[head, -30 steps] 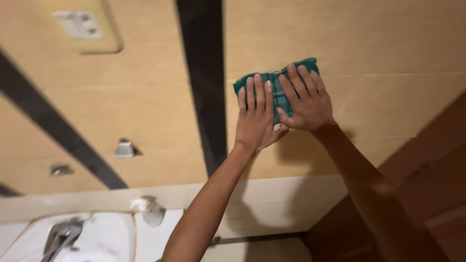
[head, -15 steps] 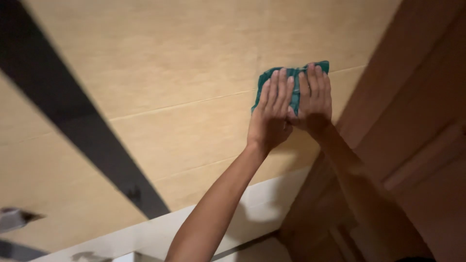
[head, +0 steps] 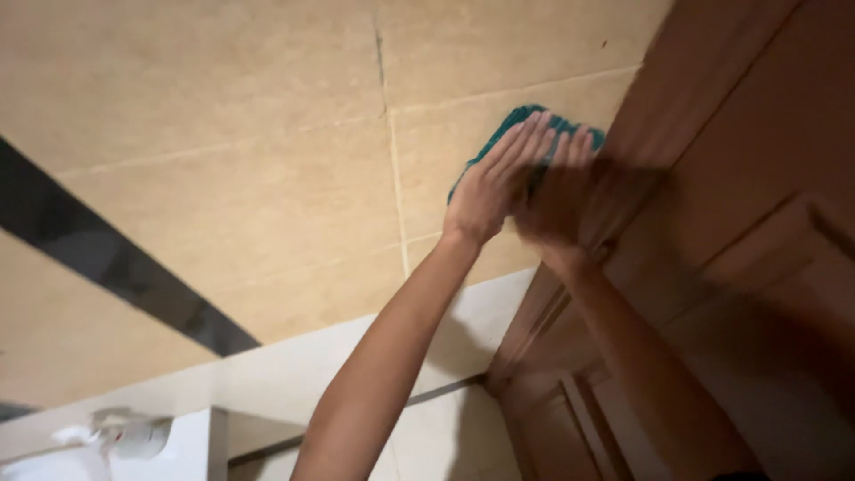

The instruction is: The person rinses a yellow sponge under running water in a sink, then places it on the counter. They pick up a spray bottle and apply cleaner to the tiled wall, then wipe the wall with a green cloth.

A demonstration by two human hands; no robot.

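teal cloth (head: 570, 129), matt tile wall (head: 223, 178), wood door (head: 757, 223)
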